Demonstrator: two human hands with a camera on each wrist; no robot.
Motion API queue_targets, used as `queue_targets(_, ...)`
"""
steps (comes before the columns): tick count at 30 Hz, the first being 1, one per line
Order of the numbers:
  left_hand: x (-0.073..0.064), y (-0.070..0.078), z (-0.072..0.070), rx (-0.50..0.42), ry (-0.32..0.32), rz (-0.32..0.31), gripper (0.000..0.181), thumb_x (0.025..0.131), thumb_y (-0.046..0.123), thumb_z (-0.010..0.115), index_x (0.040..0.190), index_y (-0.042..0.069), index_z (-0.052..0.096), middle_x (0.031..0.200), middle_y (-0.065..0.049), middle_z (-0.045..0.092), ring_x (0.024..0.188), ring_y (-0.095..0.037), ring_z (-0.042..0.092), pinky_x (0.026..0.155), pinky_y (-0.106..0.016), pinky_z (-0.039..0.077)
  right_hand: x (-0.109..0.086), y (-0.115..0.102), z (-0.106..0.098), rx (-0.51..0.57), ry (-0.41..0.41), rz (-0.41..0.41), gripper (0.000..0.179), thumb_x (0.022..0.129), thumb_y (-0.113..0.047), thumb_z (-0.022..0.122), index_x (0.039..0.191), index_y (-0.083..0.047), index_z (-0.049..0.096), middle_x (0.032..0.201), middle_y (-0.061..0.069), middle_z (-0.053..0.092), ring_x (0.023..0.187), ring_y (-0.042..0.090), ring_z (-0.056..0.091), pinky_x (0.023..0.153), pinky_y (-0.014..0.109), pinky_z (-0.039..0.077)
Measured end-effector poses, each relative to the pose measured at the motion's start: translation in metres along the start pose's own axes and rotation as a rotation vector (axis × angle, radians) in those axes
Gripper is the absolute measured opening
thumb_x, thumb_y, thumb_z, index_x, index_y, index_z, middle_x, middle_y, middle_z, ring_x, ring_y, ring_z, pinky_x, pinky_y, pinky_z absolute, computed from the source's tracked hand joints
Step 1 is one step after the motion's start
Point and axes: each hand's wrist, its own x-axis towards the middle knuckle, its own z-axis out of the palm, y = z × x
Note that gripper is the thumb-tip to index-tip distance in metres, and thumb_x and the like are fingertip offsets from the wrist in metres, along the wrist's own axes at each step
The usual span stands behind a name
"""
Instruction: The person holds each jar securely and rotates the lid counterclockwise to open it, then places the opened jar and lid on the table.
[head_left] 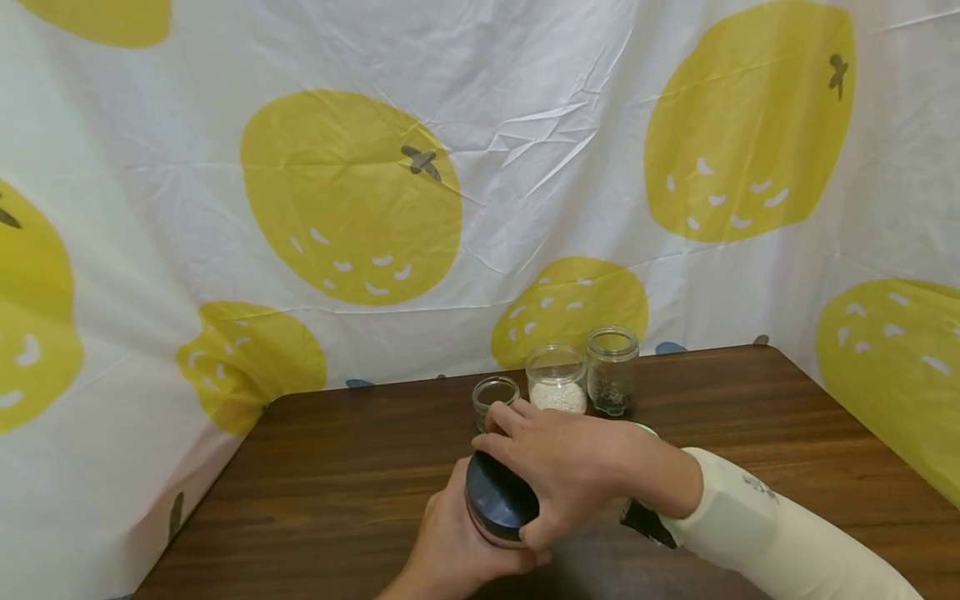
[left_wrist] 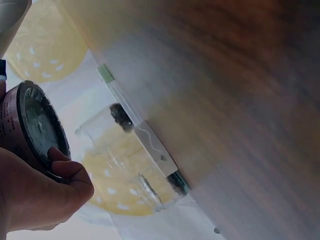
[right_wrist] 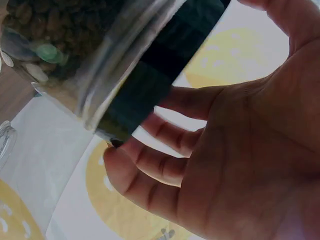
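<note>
My left hand grips a clear jar with a black lid, tilted above the near part of the table. Dark brown, pebble-like pieces fill the jar in the right wrist view. My right hand holds the lid from above, fingers along its far edge and thumb at its near edge. The right wrist view shows those fingertips curled at the rim. From the left wrist camera, the jar's round base and printed label show, with the left hand round it.
Behind the hands stand three lidless glass containers: a small low jar, a wider one with white grains, and a taller one with dark bits. The brown wooden table ends at a lemon-print curtain.
</note>
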Motion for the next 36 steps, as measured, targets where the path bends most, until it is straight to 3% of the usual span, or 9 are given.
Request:
queue_targets(4,-0.001,0.000,0.002,0.007,-0.013,0.010,0.098,0.063,0.055,0.093,0.142,0.028,0.041,0.124,0.009,0.063,0.105,-0.008,0.065,0.086,-0.027,0.055,-0.001,0.002,-0.003,0.014,-0.010,-0.061,0.077,0.069,-0.043,0.082,0.135,-0.017,0.052,0.137,0.000,0.042,0.112,0.014,0.046,0.094,0.027,0.049)
queue_targets(12,-0.002,0.001,0.004,0.005,-0.023,0.025,0.106,0.065,0.053,0.093,0.150,0.030,0.033,0.130,0.008,0.060,0.110,-0.011,0.065,0.089,-0.030,0.055,-0.001,0.006,-0.009,0.020,-0.073,-0.155,0.086,0.072,-0.043,0.088,0.144,-0.024,0.044,0.140,-0.001,0.042,0.119,0.014,0.045,0.098,0.030,0.048)
queue_targets(21,-0.002,0.000,0.003,-0.033,-0.024,0.050,0.096,0.064,0.045,0.095,0.143,0.034,0.042,0.126,0.011,0.063,0.107,-0.008,0.066,0.091,-0.030,0.054,0.000,0.006,-0.016,0.011,-0.111,-0.244,0.087,0.071,-0.028,0.091,0.144,-0.028,0.044,0.142,-0.004,0.041,0.123,0.014,0.045,0.100,0.029,0.047)
queue_targets(25,-0.002,-0.003,0.002,-0.113,-0.069,0.090,0.087,0.066,0.036,0.096,0.138,0.035,0.049,0.127,0.009,0.064,0.109,-0.011,0.066,0.094,-0.029,0.053,0.001,0.008,-0.020,0.021,-0.128,-0.317,0.087,0.069,-0.014,0.089,0.143,-0.029,0.047,0.145,-0.005,0.042,0.125,0.013,0.046,0.103,0.029,0.046)
queue_targets(29,-0.001,-0.006,0.000,-0.234,-0.179,0.159,0.083,0.072,0.022,0.093,0.142,0.031,0.049,0.135,0.003,0.061,0.117,-0.017,0.063,0.099,-0.030,0.051,0.000,0.009,-0.023,0.045,-0.152,-0.364,0.087,0.069,-0.004,0.085,0.144,-0.028,0.049,0.148,-0.006,0.042,0.129,0.012,0.045,0.105,0.028,0.044)
queue_targets(32,0.000,-0.007,-0.002,-0.273,-0.234,0.188,0.081,0.074,0.017,0.092,0.143,0.028,0.049,0.136,0.001,0.061,0.118,-0.019,0.062,0.100,-0.031,0.050,-0.001,0.008,-0.025,0.055,-0.171,-0.371,0.088,0.069,-0.002,0.084,0.145,-0.028,0.049,0.148,-0.007,0.042,0.130,0.011,0.044,0.105,0.027,0.043)
queue_targets(36,-0.001,-0.005,-0.002,-0.287,-0.242,0.186,0.083,0.074,0.017,0.092,0.144,0.029,0.048,0.138,0.002,0.059,0.120,-0.018,0.062,0.102,-0.030,0.049,-0.002,0.007,-0.027,0.063,-0.189,-0.345,0.091,0.069,-0.001,0.083,0.147,-0.031,0.046,0.151,-0.008,0.039,0.131,0.012,0.042,0.106,0.031,0.043)
